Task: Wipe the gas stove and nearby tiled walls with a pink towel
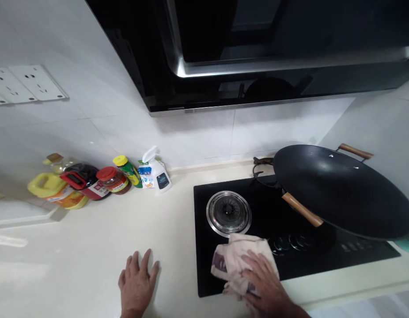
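My right hand (262, 280) presses a pale cloth (246, 256) with purplish patches onto the front left of the black glass cooktop (204, 260). Its fingers lie over the cloth, and part of the bunched fabric hangs past the cooktop's front edge. Just behind the cloth is the round left burner (229, 213) with its metal ring. To the left, my left hand (137, 281) rests on the cream countertop (168, 229), fingers spread and holding nothing.
A large black wok (340, 190) with wooden handles covers the cooktop's right side. Along the wall at left stand a white spray bottle (160, 174), a green bottle (128, 171), a red-lidded jar (114, 180) and a yellow jug (57, 190). A black range hood (264, 84) overhangs the cooktop.
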A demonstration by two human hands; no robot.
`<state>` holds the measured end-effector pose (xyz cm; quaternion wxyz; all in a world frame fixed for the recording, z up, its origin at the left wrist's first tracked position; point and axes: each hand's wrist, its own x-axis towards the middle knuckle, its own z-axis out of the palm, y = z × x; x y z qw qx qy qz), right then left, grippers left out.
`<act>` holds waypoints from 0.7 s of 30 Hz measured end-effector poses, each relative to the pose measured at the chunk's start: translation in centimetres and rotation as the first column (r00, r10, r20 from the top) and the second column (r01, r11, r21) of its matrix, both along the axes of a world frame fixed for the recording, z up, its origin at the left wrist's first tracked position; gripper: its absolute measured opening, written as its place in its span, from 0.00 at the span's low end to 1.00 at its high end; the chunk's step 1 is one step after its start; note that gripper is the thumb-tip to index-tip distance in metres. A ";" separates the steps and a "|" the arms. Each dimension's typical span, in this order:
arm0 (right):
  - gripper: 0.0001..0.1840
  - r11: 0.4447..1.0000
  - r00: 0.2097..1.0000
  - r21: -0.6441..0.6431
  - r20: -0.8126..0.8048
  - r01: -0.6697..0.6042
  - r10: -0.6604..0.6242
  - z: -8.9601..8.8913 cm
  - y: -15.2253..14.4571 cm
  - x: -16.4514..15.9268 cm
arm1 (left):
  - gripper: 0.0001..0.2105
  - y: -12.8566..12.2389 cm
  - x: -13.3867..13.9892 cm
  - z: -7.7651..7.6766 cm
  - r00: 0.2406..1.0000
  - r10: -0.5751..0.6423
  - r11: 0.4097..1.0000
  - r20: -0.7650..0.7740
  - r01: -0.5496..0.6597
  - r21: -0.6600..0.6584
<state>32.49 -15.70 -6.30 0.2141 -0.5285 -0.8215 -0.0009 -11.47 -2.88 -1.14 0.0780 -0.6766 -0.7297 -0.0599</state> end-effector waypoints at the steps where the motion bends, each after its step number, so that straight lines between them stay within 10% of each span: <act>1: 0.23 0.998 0.999 0.037 0.012 0.053 -0.053 -0.6 -0.6 0.7 | 0.28 0.0 0.0 0.0 1.000 0.000 1.000 0.002 0.000 0.002; 8: 0.23 0.998 0.996 -0.020 0.066 0.059 -0.057 -1.3 -0.5 -0.9 | 0.28 0.0 0.0 -0.4 1.000 0.011 1.000 0.007 -0.011 0.001; 21: 0.20 0.984 0.987 -0.132 -0.124 -0.118 0.102 3.4 11.7 -12.2 | 0.27 -0.1 -0.8 -1.3 1.000 0.019 1.000 -0.020 -0.018 0.013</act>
